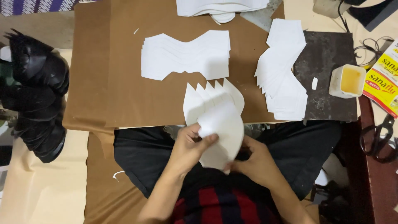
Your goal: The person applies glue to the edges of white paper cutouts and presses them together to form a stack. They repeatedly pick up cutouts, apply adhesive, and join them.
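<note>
My left hand (pixel 188 145) and right hand (pixel 253 159) pinch a fanned stack of white cut pieces (pixel 217 120) over my lap at the board's (pixel 124 62) edge: light, floppy, likely slippery, best gripped at the lower ends.

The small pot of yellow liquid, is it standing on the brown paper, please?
No, the pot stands on the dark slab beside the brown paper.

white cut pieces (pixel 217 118) | flat, pointed at top, rounded sides | fanned out in an overlapping stack | held above the lap, tips laid over the near edge of the brown board
</note>
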